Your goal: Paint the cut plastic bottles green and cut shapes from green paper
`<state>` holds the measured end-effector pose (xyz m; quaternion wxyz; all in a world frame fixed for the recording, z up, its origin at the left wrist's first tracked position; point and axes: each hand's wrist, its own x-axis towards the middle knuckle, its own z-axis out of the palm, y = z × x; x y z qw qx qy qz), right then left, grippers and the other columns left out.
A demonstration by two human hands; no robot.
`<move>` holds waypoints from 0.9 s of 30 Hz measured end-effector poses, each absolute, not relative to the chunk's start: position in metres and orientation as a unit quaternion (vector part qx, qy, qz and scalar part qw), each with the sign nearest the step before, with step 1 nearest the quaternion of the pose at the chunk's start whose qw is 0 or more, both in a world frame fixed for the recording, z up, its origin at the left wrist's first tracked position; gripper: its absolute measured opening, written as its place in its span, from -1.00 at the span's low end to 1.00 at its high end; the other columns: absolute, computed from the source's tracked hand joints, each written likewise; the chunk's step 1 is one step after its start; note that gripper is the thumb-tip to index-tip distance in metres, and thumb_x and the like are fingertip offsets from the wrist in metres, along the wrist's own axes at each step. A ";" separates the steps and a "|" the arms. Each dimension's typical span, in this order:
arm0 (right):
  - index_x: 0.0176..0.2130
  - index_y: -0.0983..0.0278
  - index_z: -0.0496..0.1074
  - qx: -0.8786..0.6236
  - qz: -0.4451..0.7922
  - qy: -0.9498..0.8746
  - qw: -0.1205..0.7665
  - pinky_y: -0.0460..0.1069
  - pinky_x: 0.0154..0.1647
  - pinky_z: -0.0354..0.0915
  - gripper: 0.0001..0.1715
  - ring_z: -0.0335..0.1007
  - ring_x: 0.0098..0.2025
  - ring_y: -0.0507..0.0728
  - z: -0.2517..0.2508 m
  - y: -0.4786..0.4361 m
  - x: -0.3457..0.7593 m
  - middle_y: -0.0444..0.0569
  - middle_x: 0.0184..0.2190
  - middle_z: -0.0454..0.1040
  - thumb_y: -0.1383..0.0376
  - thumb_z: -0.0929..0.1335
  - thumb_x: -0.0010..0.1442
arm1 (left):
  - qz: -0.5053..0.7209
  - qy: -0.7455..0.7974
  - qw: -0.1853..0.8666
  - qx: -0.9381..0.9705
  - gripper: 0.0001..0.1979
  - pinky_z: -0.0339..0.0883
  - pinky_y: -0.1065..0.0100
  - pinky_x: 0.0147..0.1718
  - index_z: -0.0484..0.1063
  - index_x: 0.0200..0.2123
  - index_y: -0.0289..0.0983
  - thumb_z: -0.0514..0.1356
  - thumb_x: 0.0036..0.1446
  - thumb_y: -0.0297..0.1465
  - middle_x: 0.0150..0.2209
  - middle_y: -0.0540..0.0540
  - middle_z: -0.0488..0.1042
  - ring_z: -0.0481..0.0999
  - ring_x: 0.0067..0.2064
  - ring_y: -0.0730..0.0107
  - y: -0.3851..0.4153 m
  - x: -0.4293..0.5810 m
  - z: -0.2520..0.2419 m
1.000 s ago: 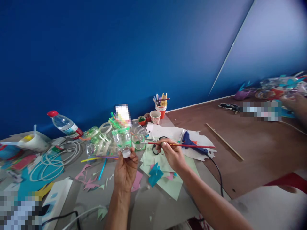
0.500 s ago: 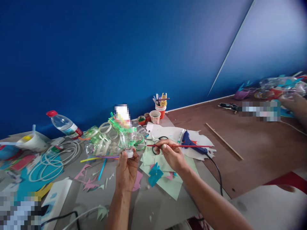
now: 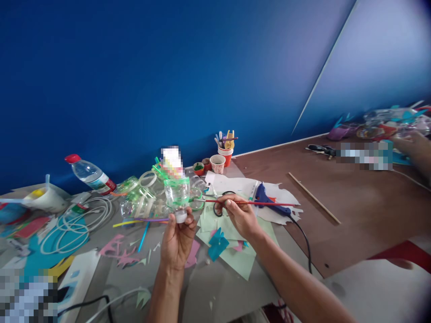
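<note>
Landmark: blue glue gun (image 3: 266,199), lying on white paper on the table (image 3: 363,211).
Left hand (image 3: 177,240): fingers are curling shut around the neck and white cap (image 3: 181,217) of a clear bottle piece (image 3: 177,195), lifting it off the table, well left of the glue gun.
Bottle piece, axis: long axis is standing nearly upright, cap pointing down, green-edged cut end pointing up.
Reason for hold (judged): gripping at the cap is leaving the clear wall bare and turned toward the brush.
Right hand (image 3: 239,217): thumb and fingertips are pinching a red-handled paintbrush (image 3: 256,203) near its forward part, just left of the glue gun.
Paintbrush, axis: lying almost level, bristle end pointing left and meeting the bottle piece's side, tail end reaching right across the glue gun.
Reason for hold (judged): a forward pinch is giving finer control of the tip.
Scissors (image 3: 220,202): lying left of the glue gun, partly behind the right hand.
Paper cups (image 3: 218,163): standing beyond the glue gun, by the blue wall.
Another person's hand (image 3: 412,146): working far right of the glue gun.
</note>
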<state>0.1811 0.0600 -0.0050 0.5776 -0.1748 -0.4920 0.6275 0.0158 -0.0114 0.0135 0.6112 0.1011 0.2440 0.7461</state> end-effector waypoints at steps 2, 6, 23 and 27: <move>-0.27 0.25 0.55 -0.178 0.628 -0.489 0.579 0.01 -0.36 0.32 -0.75 0.41 -0.42 0.09 -0.005 0.061 0.181 -0.04 -0.45 0.52 0.12 0.39 0.18 | 0.737 0.230 0.629 0.091 -0.80 0.36 0.49 -0.49 0.50 -0.30 -0.38 0.29 0.07 -0.34 -0.32 -0.16 0.49 0.37 -0.46 0.56 -0.012 0.014 0.014; -0.31 0.24 0.55 -0.164 0.648 -0.465 0.581 0.00 -0.38 0.32 -0.76 0.40 -0.44 0.08 -0.001 0.058 0.182 -0.05 -0.48 0.52 0.11 0.41 0.15 | 0.735 0.221 0.635 0.089 -0.81 0.36 0.48 -0.47 0.50 -0.29 -0.35 0.30 0.06 -0.35 -0.30 -0.15 0.49 0.37 -0.44 0.56 -0.012 0.012 0.013; -0.24 0.23 0.55 -0.130 0.646 -0.496 0.565 0.01 -0.36 0.36 -0.76 0.46 -0.42 0.09 -0.004 0.055 0.180 -0.02 -0.41 0.57 0.13 0.39 0.19 | 0.799 0.400 0.392 0.221 -0.61 0.37 0.46 -0.33 0.32 -0.29 -0.21 0.43 -0.16 -0.38 -0.34 0.04 0.46 0.45 -0.37 0.55 -0.007 0.029 0.006; -0.24 0.23 0.56 -0.133 0.633 -0.500 0.576 -0.02 -0.36 0.34 -0.79 0.45 -0.41 0.07 -0.006 0.057 0.180 -0.02 -0.41 0.56 0.17 0.37 0.23 | 0.810 0.400 0.378 0.205 -0.61 0.35 0.46 -0.30 0.30 -0.30 -0.22 0.42 -0.16 -0.38 -0.33 0.04 0.43 0.45 -0.32 0.54 -0.005 0.025 0.004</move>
